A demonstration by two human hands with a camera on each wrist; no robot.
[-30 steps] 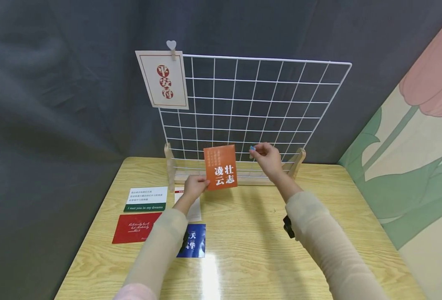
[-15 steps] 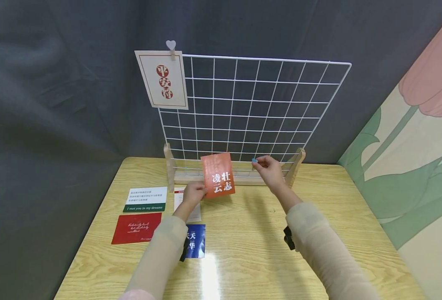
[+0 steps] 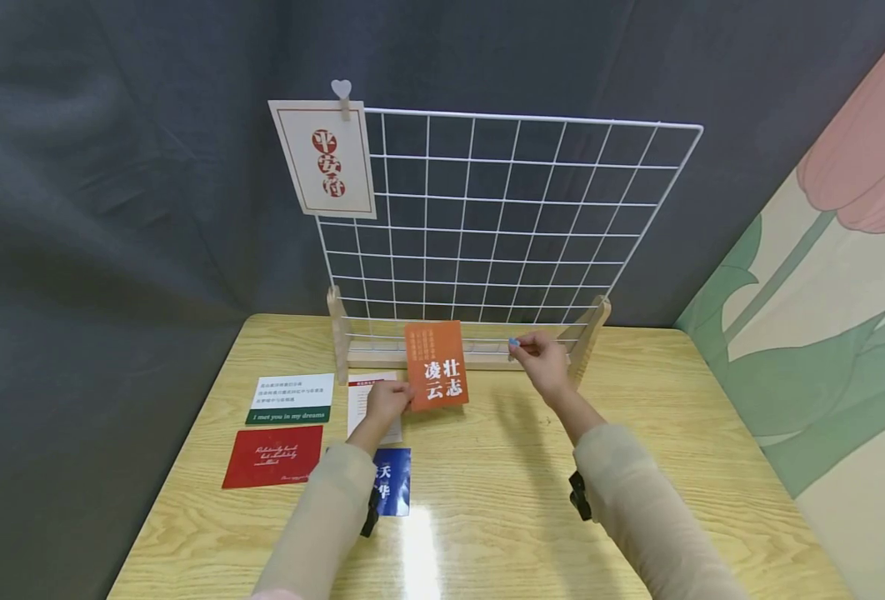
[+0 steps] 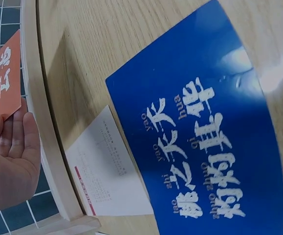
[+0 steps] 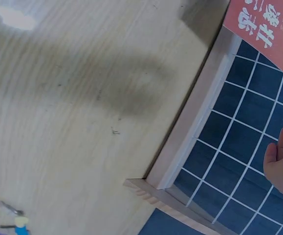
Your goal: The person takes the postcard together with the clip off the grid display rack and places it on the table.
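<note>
Left hand (image 3: 387,401): closed on the lower left corner of the orange card (image 3: 436,365), thumb in front, fingers behind; card is held upright just in front of the grid's bottom rows.
Right hand (image 3: 542,355): fingers pinched round a small blue clip (image 3: 513,342), held just right of the card's top edge, near the lower wires.
Orange card: off the table, white characters facing the person, slightly tilted; not yet fixed to anything.
Blue clip: mostly hidden by the fingertips; whether its mouth is open cannot be told.
Wire grid (image 3: 607,208): white, leaning back in a wooden stand (image 3: 592,329); one cream card (image 3: 322,158) is already pinned at the top left by a heart clip (image 3: 342,90).
Step in hand (judged): card is being lined up against a wire so the clip can be set over its top edge.
How to do it well (judged): card top is best laid flush on a horizontal wire and kept steady from below; clip is best squeezed fully open, pushed over both wire and card edge, then let go; the corner grip is only released once the clip bites.
Table (image 3: 637,467): white-green card (image 3: 292,397), red card (image 3: 273,456), blue card (image 3: 390,482) and white sheet (image 3: 360,396) lie flat at the left.
</note>
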